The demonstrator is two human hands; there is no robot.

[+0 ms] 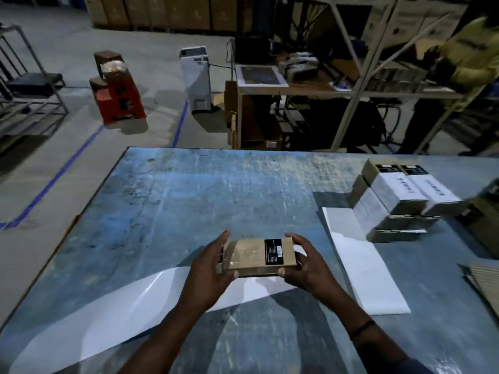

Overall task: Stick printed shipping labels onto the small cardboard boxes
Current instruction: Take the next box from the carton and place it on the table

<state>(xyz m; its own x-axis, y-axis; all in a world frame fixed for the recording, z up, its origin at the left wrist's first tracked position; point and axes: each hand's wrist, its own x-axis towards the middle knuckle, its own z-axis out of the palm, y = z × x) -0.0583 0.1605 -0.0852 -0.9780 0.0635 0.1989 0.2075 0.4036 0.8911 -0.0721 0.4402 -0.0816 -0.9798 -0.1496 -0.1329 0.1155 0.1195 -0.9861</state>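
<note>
Small cardboard box (pixel 256 256) held over the table (pixel 216 190), about the middle of the near edge, long side running left to right. Brown top face up; a black printed label (pixel 273 251) lies across it toward the right end. Cannot tell whether the box rests on the surface or is lifted just off it.

Left hand (pixel 213 268) grasps the box's left end: fingers along the far side, thumb on the near edge. Right hand (pixel 305 265) grasps the right end, fingers curled over the far corner, thumb on the near edge. Dark band (pixel 361 329) on the right wrist.

Long white sheet (pixel 108 306) runs from the near-left corner in under the hands, glossy, partly curled. White strip (pixel 361 265) lies flat to the right of the hands, its far end reaching the stack of boxes (pixel 402 195).

Stack stands near the right edge, toward the far side, at least two layers, white labels on the upper faces. Brown corrugated card (pixel 483 282) at the right edge, cut off by the frame.

Beyond the far edge: metal shelving (pixel 351 85), a person in a yellow top (pixel 469 58) beside it, a red stand (pixel 118 95) and a white appliance (pixel 195 79) on the floor
</note>
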